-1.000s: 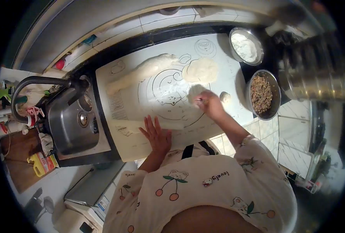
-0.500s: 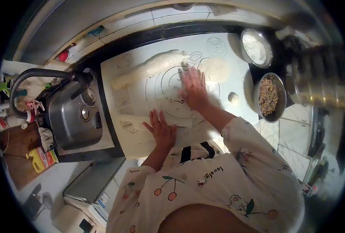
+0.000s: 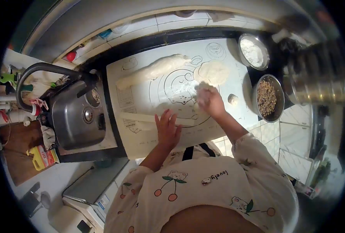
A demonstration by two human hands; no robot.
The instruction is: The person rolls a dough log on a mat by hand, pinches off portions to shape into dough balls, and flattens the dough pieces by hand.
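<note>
My left hand (image 3: 168,130) lies over a thin pale rolling pin (image 3: 139,117) near the front of a white printed mat (image 3: 141,136), with its fingers stretched and apart. My right hand (image 3: 211,101) is above the mat's right half, its fingers curled together and blurred; whatever they may hold is hidden. Just beyond it lie flat round dough wrappers (image 3: 214,73), overlapping. A long log of dough (image 3: 155,70) stretches across the back of the mat. To the right of my right hand sits a small lump of dough (image 3: 232,99). White flour (image 3: 180,87) dusts the printed circles.
At the right stand a metal bowl of flour (image 3: 253,52) and a metal bowl of chopped filling (image 3: 268,97), beside a stacked metal steamer (image 3: 318,79). A steel sink (image 3: 79,120) with a black faucet (image 3: 40,70) is on the left. A yellow bottle (image 3: 36,158) stands below it.
My right hand has drawn back toward me and right from the printed circles, its fingers curling from flat. The dough wrappers are now more visible. My left hand has shifted slightly right.
</note>
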